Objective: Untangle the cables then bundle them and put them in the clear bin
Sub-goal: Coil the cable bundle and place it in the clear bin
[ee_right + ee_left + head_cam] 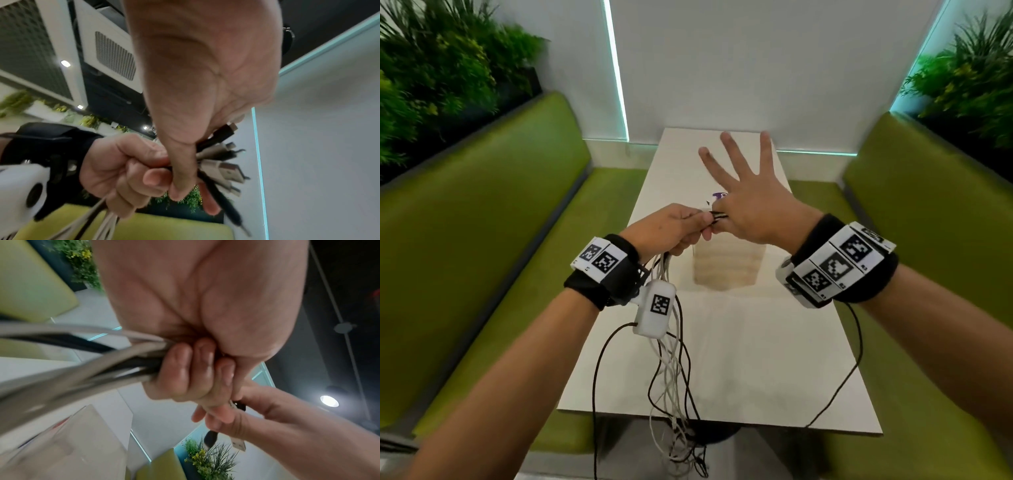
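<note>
Between the two hands, the cables (674, 359) are hanging gathered, ends aligned: left hand (671, 229) fisting them, right hand (748, 205) pinching the connectors (224, 164), other fingers spread. Untangling is seemingly finishing; coiling and binning are remaining, the clear bin (726, 265) waiting below both hands.

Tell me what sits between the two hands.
The cables: the left hand grips the bundle, the right hand pinches it beside the plugs. Hands nearly touch; the right wrist view shows it best.

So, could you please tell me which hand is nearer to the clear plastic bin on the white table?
Roughly equal. The left hand grips the black and white cables over the clear plastic bin's left edge; the right hand pinches their ends above its far side.
</note>
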